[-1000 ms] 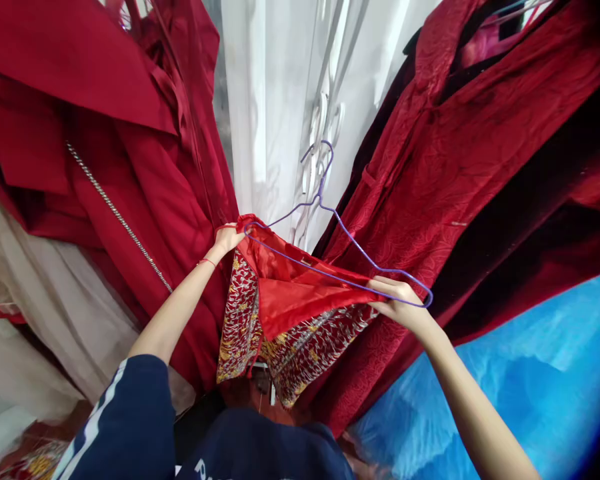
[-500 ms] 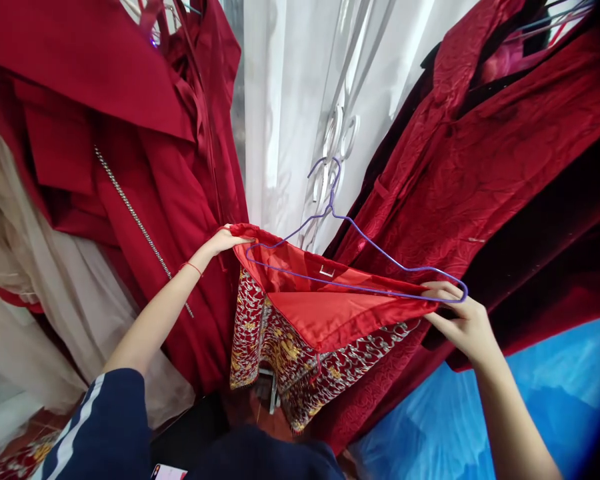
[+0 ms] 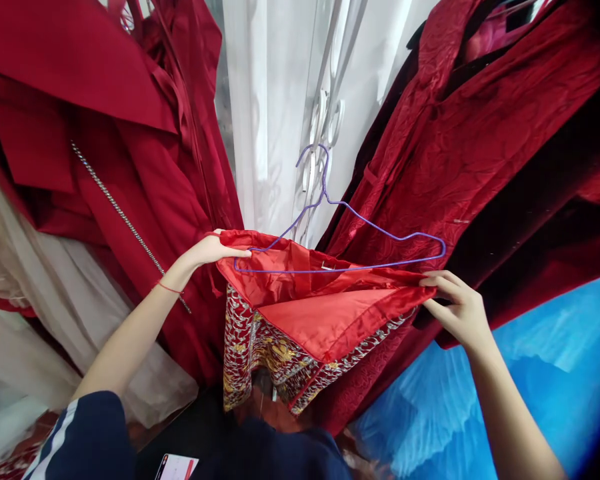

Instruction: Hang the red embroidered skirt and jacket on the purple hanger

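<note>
- plainly, the garment (image 3: 307, 323) hangs mostly below the hanger (image 3: 305, 271), pulled wide.
- left hand (image 3: 215, 252) pinches it beside the hanger's left end; a slackening grip could lose both.
- right hand (image 3: 450, 300) pinches cloth below the hanger's seemingly unheld right end, which could swing.
</note>
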`<state>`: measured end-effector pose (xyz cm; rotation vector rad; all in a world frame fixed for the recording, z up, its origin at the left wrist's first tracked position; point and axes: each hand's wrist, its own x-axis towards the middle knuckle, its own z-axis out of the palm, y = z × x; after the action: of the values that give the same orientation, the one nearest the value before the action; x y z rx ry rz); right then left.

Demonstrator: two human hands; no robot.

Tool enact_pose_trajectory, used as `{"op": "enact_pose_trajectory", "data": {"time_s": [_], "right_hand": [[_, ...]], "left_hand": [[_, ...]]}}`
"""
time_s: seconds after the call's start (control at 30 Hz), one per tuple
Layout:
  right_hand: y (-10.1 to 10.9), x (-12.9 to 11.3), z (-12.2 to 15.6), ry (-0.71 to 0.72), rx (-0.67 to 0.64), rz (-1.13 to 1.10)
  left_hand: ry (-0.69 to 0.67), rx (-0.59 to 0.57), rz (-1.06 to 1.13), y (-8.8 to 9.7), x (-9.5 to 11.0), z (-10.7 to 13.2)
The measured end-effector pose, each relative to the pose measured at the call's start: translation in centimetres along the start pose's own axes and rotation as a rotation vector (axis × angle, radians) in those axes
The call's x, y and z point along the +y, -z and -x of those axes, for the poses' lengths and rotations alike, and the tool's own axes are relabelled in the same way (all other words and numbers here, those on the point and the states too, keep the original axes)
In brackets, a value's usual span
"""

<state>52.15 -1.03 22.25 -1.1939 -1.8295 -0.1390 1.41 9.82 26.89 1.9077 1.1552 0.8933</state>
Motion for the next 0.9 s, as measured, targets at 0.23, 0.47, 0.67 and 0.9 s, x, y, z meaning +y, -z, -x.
{"op": "enact_pose_trajectory", "data": {"time_s": [0.23, 0.47, 0.67, 0.9], "right_hand": [[1.0, 1.5, -1.3, -0.048, 0.140, 0.060], [2.3, -0.5, -3.4, 0.022, 0.302, 0.048], [1.4, -3.4, -4.3, 0.122, 0.461, -0.203], [1.1, -7.0, -5.4, 0.222, 0.391, -0.269]], "left_hand": [[-0.115, 0.278, -0.513, -0.7, 0.2, 0.9], [-0.008, 0.304, -1.217, -2.2, 1.9, 2.4], [-0.030, 0.267, -1.308, -3.6, 1.4, 1.7], [0.004, 0.282, -1.315, -3.9, 1.4, 2.3]]}}
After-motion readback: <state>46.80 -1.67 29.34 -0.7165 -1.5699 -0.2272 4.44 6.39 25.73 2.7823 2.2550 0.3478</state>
